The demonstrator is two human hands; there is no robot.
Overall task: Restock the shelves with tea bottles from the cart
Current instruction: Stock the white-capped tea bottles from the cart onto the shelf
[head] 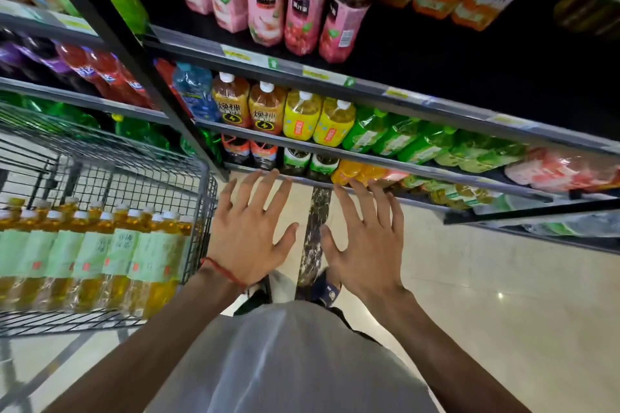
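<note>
A dark speckled floor strip (313, 238) runs through cream floor tiles (503, 312); a blue shoe (328, 290) stands at its near end.

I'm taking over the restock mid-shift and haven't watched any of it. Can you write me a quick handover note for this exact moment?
Hands: the left hand is open with fingers spread, holding nothing, beside the end of the wire cart. The right hand is also open and holds nothing, in front of the lower shelves.
Stock: the tea bottles with pale green labels stand upright in rows in the wire cart, on the person's left.
Done: cannot tell whether any have reached the shelves.
Left: lift the tea bottles out and shelve them.
</note>
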